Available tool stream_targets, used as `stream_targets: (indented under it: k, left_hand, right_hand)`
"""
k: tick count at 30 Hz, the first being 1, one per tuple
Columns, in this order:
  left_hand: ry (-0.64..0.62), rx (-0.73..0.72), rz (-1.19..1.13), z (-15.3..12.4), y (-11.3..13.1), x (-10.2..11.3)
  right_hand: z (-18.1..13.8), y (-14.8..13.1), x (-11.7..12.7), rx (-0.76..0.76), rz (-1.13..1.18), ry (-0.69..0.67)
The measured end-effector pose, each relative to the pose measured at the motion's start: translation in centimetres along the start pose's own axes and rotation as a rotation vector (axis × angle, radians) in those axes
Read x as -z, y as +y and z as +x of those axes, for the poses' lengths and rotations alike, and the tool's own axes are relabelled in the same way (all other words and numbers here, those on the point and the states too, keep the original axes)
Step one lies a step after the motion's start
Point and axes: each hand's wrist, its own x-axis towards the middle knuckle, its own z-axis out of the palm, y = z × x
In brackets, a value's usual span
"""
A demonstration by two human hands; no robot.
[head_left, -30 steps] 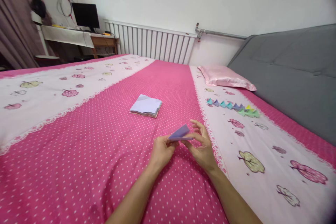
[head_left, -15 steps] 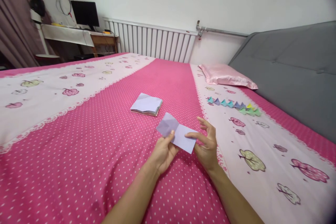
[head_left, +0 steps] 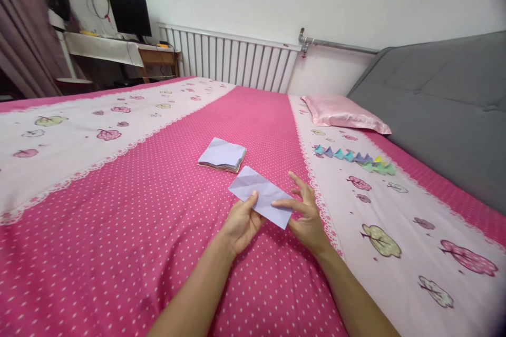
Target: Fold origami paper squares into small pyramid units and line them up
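A creased lilac sheet of paper, folded into a long rectangle, is held above the pink dotted bedspread. My left hand pinches its near edge, thumb on top and fingers beneath. At the right end, my right hand grips the paper between index finger and thumb, its other fingers raised apart. Just beyond the paper lies a stack of square paper with a lilac sheet on top. To the right, several small folded paper pieces in blue, purple, yellow and green sit in rows.
A pink pillow rests by the grey headboard. Past the bed's far edge are a white radiator and a desk with a black monitor.
The paper has gone from bent at its middle crease to nearly flat. Both hands have shifted slightly left. The view has moved a little.
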Motion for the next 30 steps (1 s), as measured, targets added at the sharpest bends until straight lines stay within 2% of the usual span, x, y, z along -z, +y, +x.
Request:
stream_targets:
  k: [6, 10, 15, 20, 26, 30]
  left_hand:
    - [-0.062, 0.055, 0.094, 0.0, -0.5, 0.3]
    - [-0.13, 0.065, 0.127, -0.2, -0.7, 0.5]
    - [-0.231, 0.008, 0.267, -0.4, -1.1, 0.7]
    - [-0.183, -0.01, 0.327, -0.1, -1.7, 1.1]
    - [-0.088, 0.0, 0.411, 0.1, -1.4, 1.1]
    - [0.014, -0.051, 0.466, 0.2, -1.2, 0.9]
  right_hand:
    - [0.1, 0.4, 0.0, -0.061, 0.084, 0.019]
    - [0.0, 0.2, -0.2, -0.19, 0.133, 0.078]
    - [-0.2, -0.2, -0.6, -0.335, 0.188, 0.155]
    - [-0.1, -0.3, -0.9, -0.435, 0.28, 0.219]
    - [0.0, -0.2, -0.9, -0.594, 0.508, 0.113]
    - [-0.1, 0.1, -0.9, -0.62, 0.582, 0.062]
